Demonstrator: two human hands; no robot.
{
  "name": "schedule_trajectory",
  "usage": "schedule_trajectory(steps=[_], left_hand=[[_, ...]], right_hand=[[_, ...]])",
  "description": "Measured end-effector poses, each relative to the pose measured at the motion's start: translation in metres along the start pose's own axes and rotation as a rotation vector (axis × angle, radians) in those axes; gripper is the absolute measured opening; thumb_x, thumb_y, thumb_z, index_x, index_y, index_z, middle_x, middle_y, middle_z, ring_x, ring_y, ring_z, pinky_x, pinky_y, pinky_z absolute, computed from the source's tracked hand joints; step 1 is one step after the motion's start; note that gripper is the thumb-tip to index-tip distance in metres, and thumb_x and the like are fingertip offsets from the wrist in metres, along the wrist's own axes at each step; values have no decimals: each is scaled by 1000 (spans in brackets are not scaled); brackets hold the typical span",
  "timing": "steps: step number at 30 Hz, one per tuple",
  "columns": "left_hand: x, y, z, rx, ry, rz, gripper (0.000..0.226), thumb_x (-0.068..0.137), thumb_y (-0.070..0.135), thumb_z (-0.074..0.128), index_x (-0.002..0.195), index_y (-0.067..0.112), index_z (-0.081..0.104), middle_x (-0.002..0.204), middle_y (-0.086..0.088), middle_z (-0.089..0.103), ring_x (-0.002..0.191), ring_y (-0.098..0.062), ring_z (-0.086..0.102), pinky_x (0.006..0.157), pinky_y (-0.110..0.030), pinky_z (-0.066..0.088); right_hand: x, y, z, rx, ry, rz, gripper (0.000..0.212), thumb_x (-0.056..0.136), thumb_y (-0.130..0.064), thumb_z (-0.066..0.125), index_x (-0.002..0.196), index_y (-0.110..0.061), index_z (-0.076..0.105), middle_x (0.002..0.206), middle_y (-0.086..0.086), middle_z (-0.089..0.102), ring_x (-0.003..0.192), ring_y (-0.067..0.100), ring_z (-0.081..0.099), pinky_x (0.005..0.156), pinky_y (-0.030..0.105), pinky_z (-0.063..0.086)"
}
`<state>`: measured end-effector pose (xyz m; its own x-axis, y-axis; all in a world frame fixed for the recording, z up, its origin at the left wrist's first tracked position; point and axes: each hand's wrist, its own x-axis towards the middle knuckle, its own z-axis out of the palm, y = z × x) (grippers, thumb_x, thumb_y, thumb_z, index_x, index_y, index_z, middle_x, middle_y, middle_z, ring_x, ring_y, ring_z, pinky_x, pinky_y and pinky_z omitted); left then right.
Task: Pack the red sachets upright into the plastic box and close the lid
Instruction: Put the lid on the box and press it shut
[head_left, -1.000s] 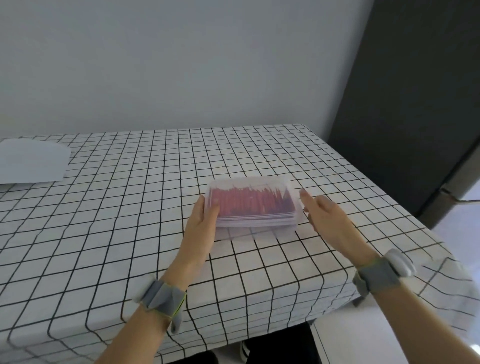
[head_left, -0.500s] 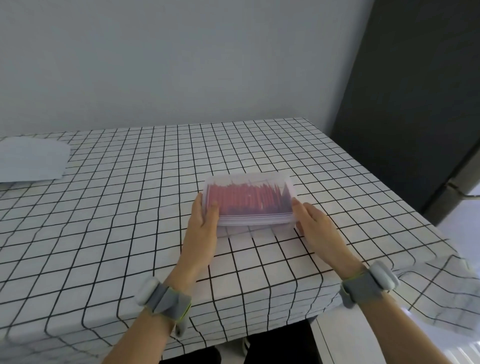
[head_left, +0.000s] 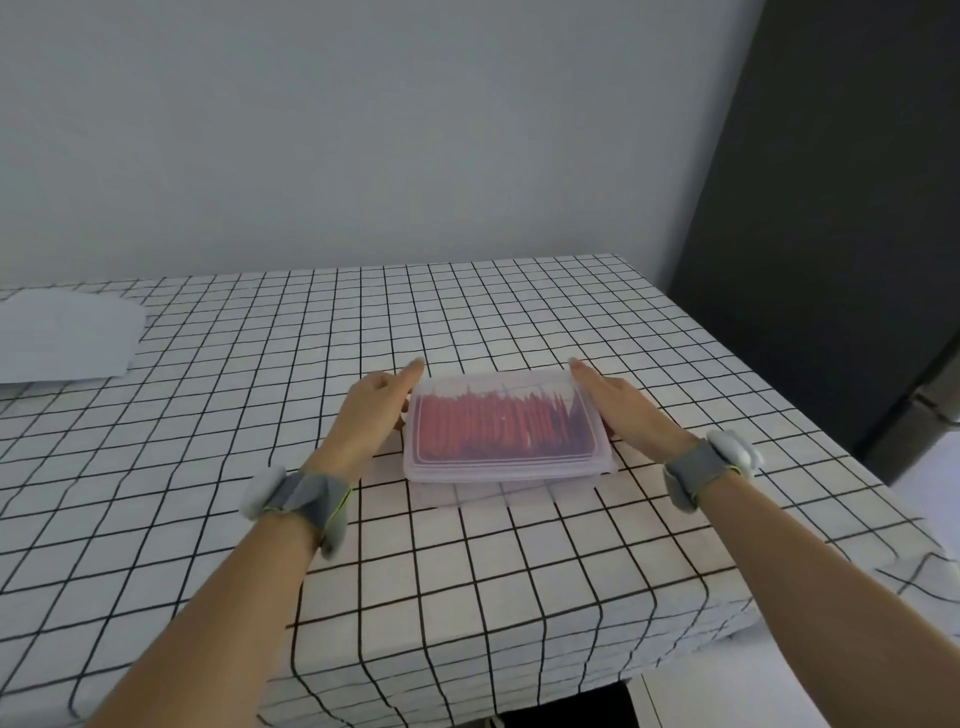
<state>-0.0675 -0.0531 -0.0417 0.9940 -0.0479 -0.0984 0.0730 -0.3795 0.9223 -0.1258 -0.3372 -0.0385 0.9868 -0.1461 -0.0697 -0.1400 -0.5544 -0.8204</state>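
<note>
Both hands, left hand (head_left: 375, 410) & right hand (head_left: 623, 410), flank lidded plastic box (head_left: 506, 436).

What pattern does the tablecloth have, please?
White tablecloth with a black grid, head view.

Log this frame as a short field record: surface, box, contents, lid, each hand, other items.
surface: table with black-grid white cloth
box: translucent plastic box, resting on the cloth
contents: red sachets, standing in a row
lid: on
left hand: flat against box's left side
right hand: flat against box's right side
other: white paper sheet, far left
</note>
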Motion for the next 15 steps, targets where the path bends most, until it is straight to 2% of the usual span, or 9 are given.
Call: schedule_trajectory(steps=[1, 3, 4, 6, 9, 10, 12, 15], left_hand=[[4, -3, 0, -12, -15, -14, 44, 94, 63, 57, 101, 20, 65, 100, -5, 73, 82, -21, 67, 73, -38, 55], [8, -7, 0, -108, -81, -84, 45, 93, 59, 61, 107, 17, 69, 102, -6, 77, 94, -29, 71, 92, -46, 56], [9, -9, 0, -157, -119, -121, 45, 93, 58, 61, 106, 16, 73, 95, -3, 79, 95, -30, 72, 95, -46, 56], [8, -11, 2, -241, -163, -154, 41, 94, 56, 63, 95, 19, 79, 84, 2, 80, 93, -27, 71, 91, -40, 54], [8, -13, 8, -292, -144, -164, 42, 95, 56, 63, 103, 17, 79, 105, -3, 78, 113, -29, 66, 112, -49, 43], [6, -11, 8, -302, -139, -171, 42, 96, 54, 62, 103, 16, 77, 104, -4, 76, 112, -29, 65, 115, -53, 40], [3, -4, 8, -300, -136, -183, 40, 98, 52, 59, 96, 15, 74, 91, -2, 73, 102, -28, 64, 115, -55, 40], [-12, 6, 12, -281, -81, -184, 45, 100, 55, 55, 100, 14, 74, 92, -2, 75, 107, -30, 68, 111, -49, 43]], right_hand=[[4, 1, 0, 50, -21, 20, 64, 99, -69, 33, 79, -12, 54, 71, 10, 55, 67, 22, 49, 71, 37, 42], [7, 3, 1, 106, -31, 46, 61, 98, -67, 38, 77, -12, 55, 70, 10, 57, 65, 22, 52, 69, 36, 43], [7, 4, 3, 121, -25, 44, 60, 99, -67, 38, 78, -13, 56, 70, 10, 59, 65, 22, 54, 70, 35, 44], [6, 6, 5, 136, -4, -3, 59, 101, -63, 39, 81, -13, 63, 75, 11, 68, 68, 22, 63, 73, 32, 48], [2, 9, 8, 119, 13, -64, 59, 105, -57, 38, 95, -7, 68, 95, 13, 76, 84, 23, 72, 84, 37, 53], [1, 9, 9, 121, 21, -63, 61, 105, -57, 39, 99, -3, 66, 99, 16, 74, 85, 25, 71, 86, 40, 53], [-1, 6, 11, 120, 41, -52, 64, 105, -55, 38, 102, 4, 63, 102, 21, 72, 84, 26, 68, 86, 44, 52], [-12, -5, 11, 88, 38, -52, 71, 106, -58, 30, 108, 4, 65, 104, 21, 73, 100, 35, 70, 99, 49, 52]])
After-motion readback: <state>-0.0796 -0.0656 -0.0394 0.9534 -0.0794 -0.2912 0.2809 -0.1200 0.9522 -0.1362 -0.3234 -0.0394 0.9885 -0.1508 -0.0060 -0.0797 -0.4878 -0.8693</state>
